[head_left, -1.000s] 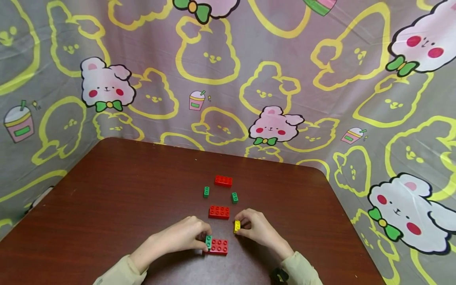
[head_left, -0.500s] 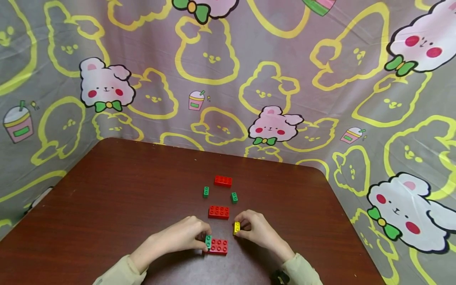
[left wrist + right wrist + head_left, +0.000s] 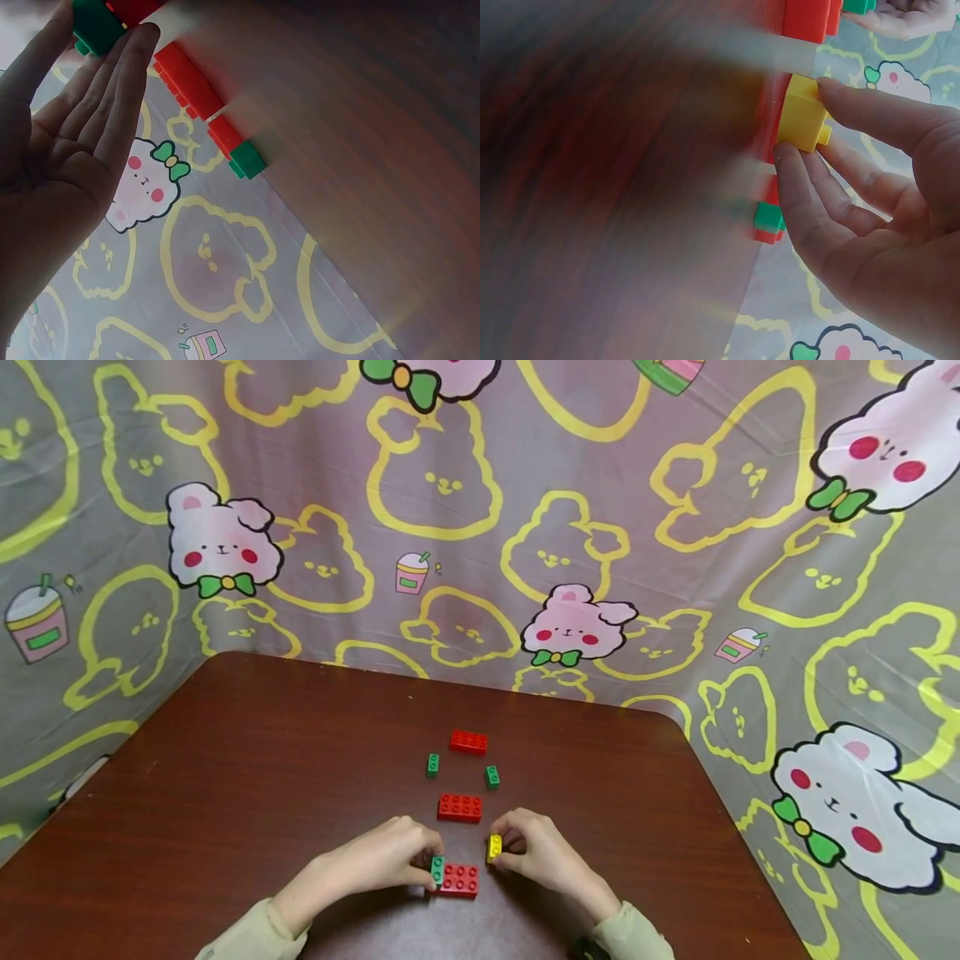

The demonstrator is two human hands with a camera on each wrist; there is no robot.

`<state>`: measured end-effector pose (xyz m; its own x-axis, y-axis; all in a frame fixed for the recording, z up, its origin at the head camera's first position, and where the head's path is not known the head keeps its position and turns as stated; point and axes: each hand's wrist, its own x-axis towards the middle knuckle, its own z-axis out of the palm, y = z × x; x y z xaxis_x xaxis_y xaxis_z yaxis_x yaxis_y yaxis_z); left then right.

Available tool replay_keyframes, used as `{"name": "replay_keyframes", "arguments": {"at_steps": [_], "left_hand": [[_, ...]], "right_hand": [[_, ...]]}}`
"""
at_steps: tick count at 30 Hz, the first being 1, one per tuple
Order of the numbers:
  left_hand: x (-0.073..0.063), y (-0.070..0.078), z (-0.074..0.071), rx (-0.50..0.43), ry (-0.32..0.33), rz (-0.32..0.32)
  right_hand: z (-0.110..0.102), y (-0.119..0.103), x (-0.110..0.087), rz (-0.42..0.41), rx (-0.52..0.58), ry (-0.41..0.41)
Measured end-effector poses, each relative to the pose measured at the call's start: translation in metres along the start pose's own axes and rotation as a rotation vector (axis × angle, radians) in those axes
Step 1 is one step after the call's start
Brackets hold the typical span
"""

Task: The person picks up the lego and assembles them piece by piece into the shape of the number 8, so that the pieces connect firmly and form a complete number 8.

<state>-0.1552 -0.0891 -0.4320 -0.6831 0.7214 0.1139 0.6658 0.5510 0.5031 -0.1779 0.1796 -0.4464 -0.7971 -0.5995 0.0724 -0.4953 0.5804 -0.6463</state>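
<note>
Right of the nearest red brick (image 3: 460, 880), my right hand (image 3: 546, 855) pinched a yellow two-stud brick (image 3: 493, 849) crosswise; my left hand (image 3: 384, 857), a green one (image 3: 437, 869).

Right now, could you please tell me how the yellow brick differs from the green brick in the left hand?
Colour aside, the yellow brick is pinched by the right hand, while the green brick is held by the left hand. The green brick sits on the left end of the nearest red brick; the yellow brick is apart from that one. Both are small bricks with two studs on top.
</note>
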Motion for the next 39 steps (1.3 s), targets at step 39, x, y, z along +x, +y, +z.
{"name": "replay_keyframes", "arguments": {"at_steps": [39], "left_hand": [[0.0,0.001,-0.001,-0.023,-0.023,-0.02]], "right_hand": [[0.004,-0.019,-0.01,-0.061,-0.006,-0.017]]}}
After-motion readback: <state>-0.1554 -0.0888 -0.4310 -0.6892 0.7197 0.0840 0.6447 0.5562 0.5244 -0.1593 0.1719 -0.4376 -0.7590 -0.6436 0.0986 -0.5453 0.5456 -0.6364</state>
